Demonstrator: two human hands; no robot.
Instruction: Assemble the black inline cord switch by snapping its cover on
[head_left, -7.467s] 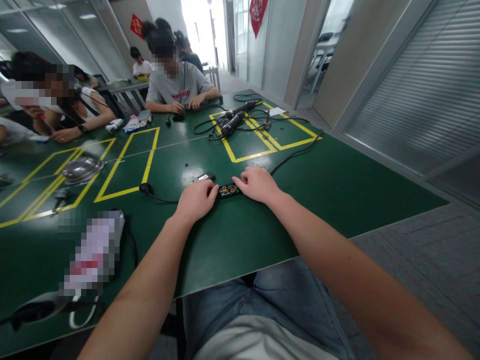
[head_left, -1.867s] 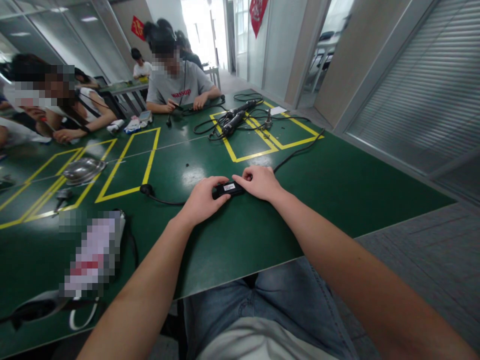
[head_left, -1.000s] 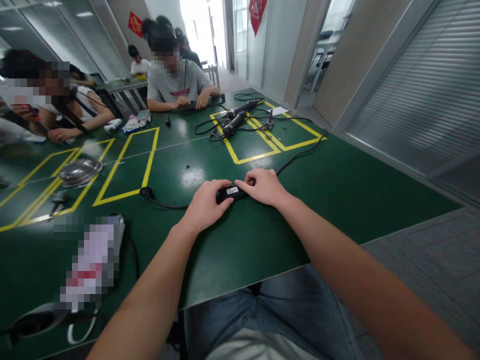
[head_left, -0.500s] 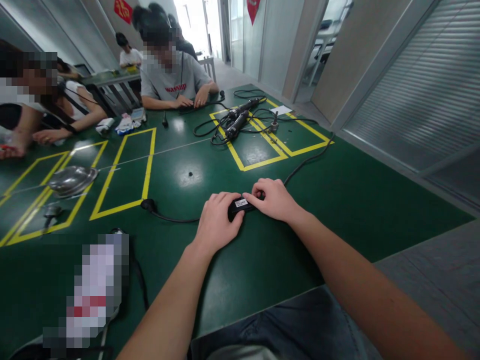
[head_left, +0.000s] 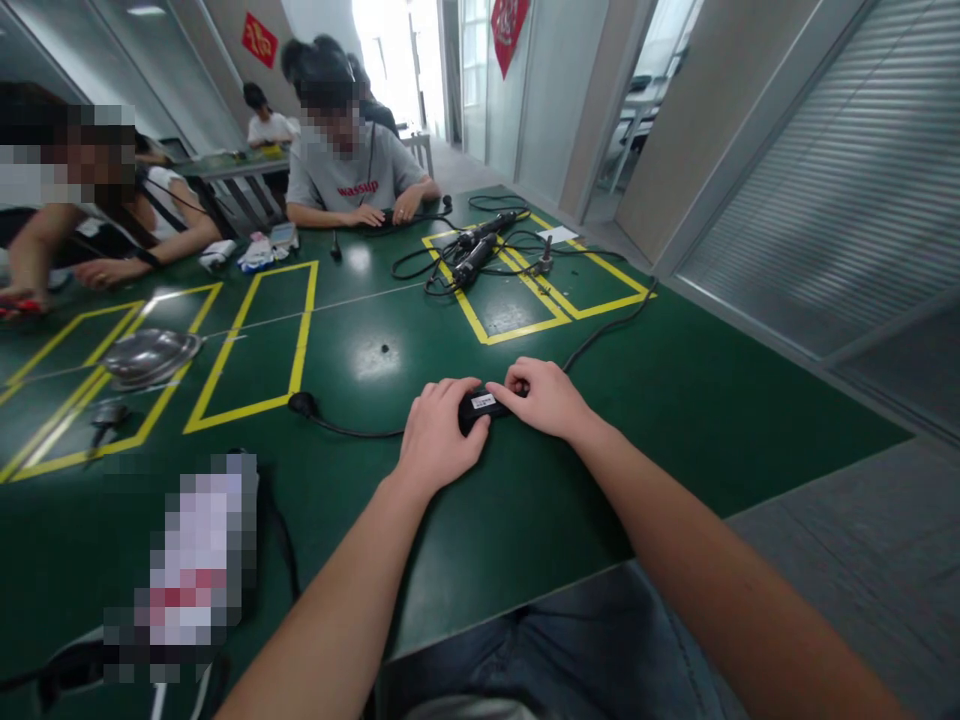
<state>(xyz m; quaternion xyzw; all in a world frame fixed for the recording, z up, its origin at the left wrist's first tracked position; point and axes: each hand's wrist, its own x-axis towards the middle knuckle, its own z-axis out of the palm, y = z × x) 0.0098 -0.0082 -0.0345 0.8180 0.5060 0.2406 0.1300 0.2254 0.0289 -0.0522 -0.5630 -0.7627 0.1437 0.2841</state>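
A black power adapter with a white label lies on the green table in front of me. My left hand is closed around its left end, thumb at the near side and fingers over the far side. At the other end, my right hand has its thumb on top and its fingers curled, covering that end. The left cable runs to a black plug on the table. From beyond my right hand a second cable leads toward the back right.
Two black electric screwdrivers lie among coiled cords within yellow tape outlines. A metal bowl stands left, and a blurred-out device sits near left. Co-workers sit across the table; one person handles a dark item. The table edge is close to me.
The camera view has shifted slightly. Both my hands keep their hold on the adapter. At the far left, a co-worker's hand with a red item has moved slightly.
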